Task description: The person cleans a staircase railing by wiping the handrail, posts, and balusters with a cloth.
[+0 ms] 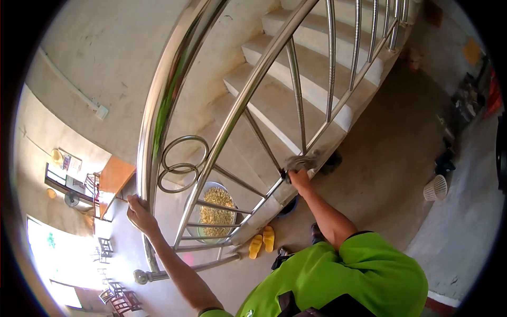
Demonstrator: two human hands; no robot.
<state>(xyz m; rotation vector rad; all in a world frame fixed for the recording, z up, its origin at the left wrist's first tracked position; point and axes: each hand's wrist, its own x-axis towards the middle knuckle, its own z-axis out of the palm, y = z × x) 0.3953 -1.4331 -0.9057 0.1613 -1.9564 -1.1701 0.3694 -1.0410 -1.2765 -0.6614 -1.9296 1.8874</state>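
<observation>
1. Grasps a crumpled grey cloth [302, 159] in the right hand [300, 180], with fingers closed on the near edge and the bulk bunched just beyond them.
2. Presses that cloth against the lower rail [316, 138] of the metal stair railing, close to the foot of a slanting bar [264, 142].
3. Touches the thick, shiny handrail [149, 127] with the left hand [140, 214], fingers curled at its outer side; cannot tell how far around they reach. Keeps this hand well apart from the cloth.
4. Between the two hands, near the handrail, two overlapping metal rings [182, 164], joined to the railing.
5. Seen past the lower bars, a wide basin [232, 191] of yellowish, loose pieces [216, 211], on the floor [248, 219].
6. Just beside the railing's lower end, a pair of yellow slippers [262, 243], side by side.
7. Beyond the cloth, pale stair steps [285, 105], rising toward the top of the view behind the bars.
8. Farther out on the right, a white slatted basket [435, 188], tilted near the wall.
9. Far off on the left, a wooden counter [115, 177], and lower down, dark chairs [122, 300] by a bright opening [45, 259].
</observation>
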